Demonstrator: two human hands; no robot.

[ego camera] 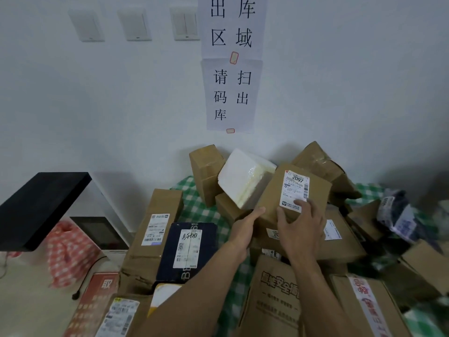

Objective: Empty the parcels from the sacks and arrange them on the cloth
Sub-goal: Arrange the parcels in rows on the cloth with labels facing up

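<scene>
My left grip (245,224) and right grip (301,226), fingers spread, press the 2097-labelled cardboard box (271,200); a white foam box (243,181) crowds just behind, on the green checked cloth (198,210).

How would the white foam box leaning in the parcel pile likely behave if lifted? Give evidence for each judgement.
The white foam box looks like polystyrene, so probably light for its size and stiff, though easily dented. Its glossy clear wrap may feel slippery. It sits tilted against the cardboard boxes, so it could slide when nudged.
</scene>
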